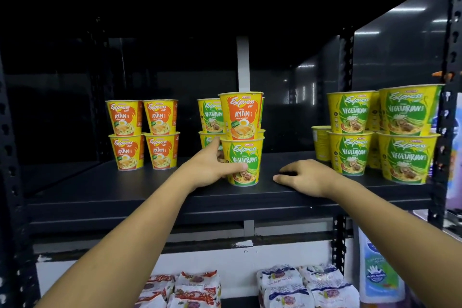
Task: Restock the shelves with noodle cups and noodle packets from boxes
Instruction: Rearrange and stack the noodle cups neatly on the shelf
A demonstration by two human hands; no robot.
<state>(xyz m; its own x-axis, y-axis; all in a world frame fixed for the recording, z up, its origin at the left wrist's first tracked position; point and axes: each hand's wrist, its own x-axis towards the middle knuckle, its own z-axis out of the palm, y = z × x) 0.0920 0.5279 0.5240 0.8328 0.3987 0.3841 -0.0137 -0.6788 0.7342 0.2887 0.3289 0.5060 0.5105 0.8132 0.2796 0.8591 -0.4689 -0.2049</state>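
My left hand (212,166) grips a green Vegetarian noodle cup (246,155) standing on the black shelf (150,190), thumb across its front and fingers round its left side. An orange Ayam cup (241,116) sits stacked on top of it. Behind these stand two more stacked Vegetarian cups (210,116). My right hand (306,176) rests flat on the shelf to the right of the cup, holding nothing. A group of stacked Ayam cups (142,134) stands at the left, and several stacked Vegetarian cups (380,132) at the right.
Noodle packets lie on the lower shelf, red ones (182,287) at the left and blue ones (307,285) at the right. Black perforated uprights (447,82) frame the rack. A white and blue bottle (377,272) stands at the lower right.
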